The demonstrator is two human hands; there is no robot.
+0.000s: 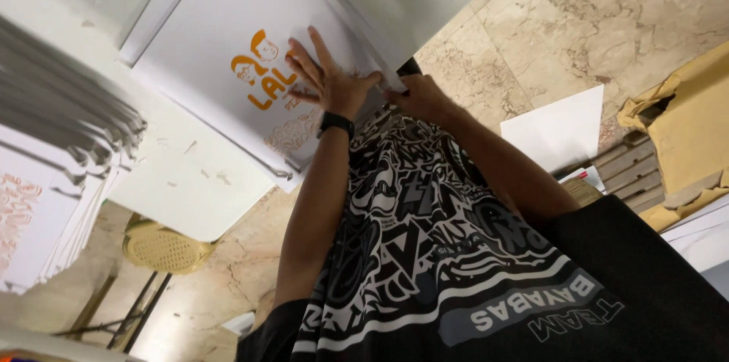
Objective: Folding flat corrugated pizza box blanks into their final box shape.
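Pressing flat, the left hand [328,80] is spread with fingers wide on a white printed sheet [228,66] bearing orange artwork, which lies on the white tabletop [182,180]; the right hand [419,96] is closed on the sheet's edge. Smoothing or folding seems in hand; a firm, even crease is judged next. The card looks stiff, matte and rectangular.

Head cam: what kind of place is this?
Probably a print or packaging workshop. Both hands, left hand and right hand, press on a white printed sheet with orange artwork on a white table; a stack of sheets sits alongside, cardboard on the marble floor.
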